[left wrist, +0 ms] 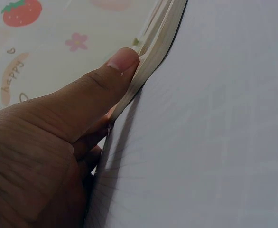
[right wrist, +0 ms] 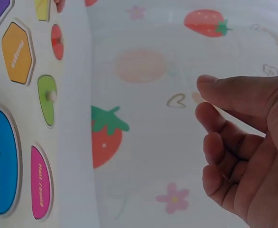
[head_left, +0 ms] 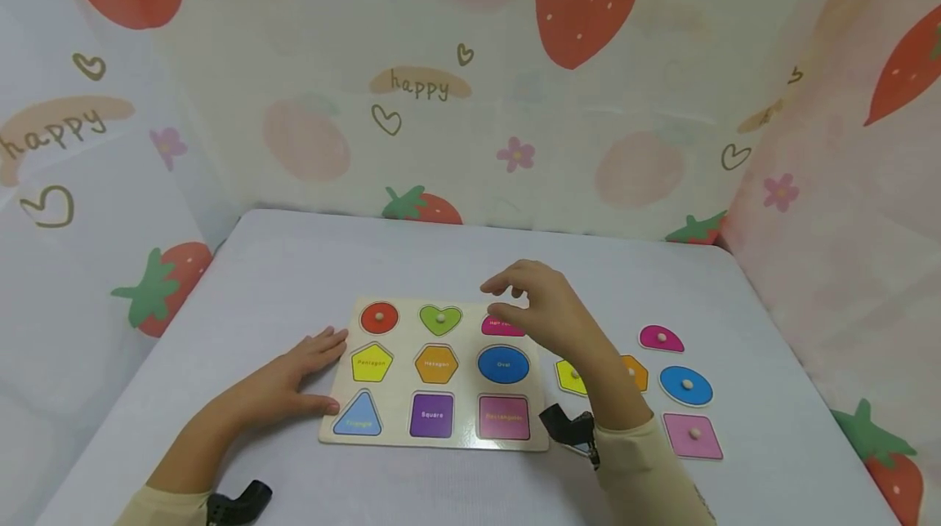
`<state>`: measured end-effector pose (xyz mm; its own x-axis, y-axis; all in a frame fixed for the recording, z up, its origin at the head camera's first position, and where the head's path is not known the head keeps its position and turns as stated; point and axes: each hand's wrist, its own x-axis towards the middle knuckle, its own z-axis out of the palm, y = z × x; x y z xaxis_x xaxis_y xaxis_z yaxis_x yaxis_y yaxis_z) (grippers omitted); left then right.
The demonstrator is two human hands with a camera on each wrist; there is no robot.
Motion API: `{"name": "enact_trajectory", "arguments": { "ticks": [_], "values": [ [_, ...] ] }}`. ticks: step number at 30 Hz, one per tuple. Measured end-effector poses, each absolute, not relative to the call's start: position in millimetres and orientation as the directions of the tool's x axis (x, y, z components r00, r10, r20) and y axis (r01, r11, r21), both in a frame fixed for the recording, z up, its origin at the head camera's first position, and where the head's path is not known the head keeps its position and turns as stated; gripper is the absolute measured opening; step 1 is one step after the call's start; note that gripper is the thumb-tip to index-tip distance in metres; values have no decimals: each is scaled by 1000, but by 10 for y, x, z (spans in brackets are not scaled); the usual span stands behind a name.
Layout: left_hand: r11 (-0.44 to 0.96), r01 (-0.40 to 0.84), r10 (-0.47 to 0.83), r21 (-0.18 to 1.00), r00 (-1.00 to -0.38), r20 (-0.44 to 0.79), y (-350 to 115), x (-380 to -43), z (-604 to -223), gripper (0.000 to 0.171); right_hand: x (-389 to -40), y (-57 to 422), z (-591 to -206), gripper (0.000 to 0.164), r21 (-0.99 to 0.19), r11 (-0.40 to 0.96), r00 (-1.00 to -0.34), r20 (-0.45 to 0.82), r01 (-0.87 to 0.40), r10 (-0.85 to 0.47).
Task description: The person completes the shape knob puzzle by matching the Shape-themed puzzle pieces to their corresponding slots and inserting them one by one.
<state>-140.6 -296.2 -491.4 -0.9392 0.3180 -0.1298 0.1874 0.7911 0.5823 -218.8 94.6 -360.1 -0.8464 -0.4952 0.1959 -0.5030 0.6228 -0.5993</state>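
A wooden shape puzzle board (head_left: 397,440) lies on the table. In its top row sit a red circle piece (head_left: 372,322) and a green heart piece (head_left: 430,319), both with knobs. Bare labelled recesses show elsewhere, such as the oval recess (right wrist: 5,180) and hexagon recess (head_left: 437,375). My left hand (head_left: 297,375) rests at the board's left edge; its thumb (left wrist: 101,80) touches the side of the board in the left wrist view. Above the half-round recess (right wrist: 38,183) hovers my right hand (head_left: 551,309), fingers loosely bent, with nothing between thumb and fingertips.
Loose knobbed pieces lie right of the board: a magenta half round (head_left: 650,337), blue oval (head_left: 676,389), pink rectangle (head_left: 680,438), yellow pentagon (head_left: 566,375) and orange hexagon (head_left: 641,371). My right forearm partly covers some. A strawberry-print curtain (head_left: 470,142) surrounds the table.
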Motion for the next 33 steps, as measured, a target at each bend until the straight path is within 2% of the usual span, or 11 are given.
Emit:
{"name": "enact_trajectory", "arguments": {
  "ticks": [18, 33],
  "values": [
    [783, 180, 317, 595, -939, -132, -2976, -1392, -4924, 104, -2291, 1368, -3518, 29, -602, 637, -873, 266, -481, -408],
    [776, 202, 331, 597, -937, -114, -2974, -1381, -4929, 101, -2493, 2123, -3482, 26, -636, 676, -927, 279, -373, -249]
  ]
}}
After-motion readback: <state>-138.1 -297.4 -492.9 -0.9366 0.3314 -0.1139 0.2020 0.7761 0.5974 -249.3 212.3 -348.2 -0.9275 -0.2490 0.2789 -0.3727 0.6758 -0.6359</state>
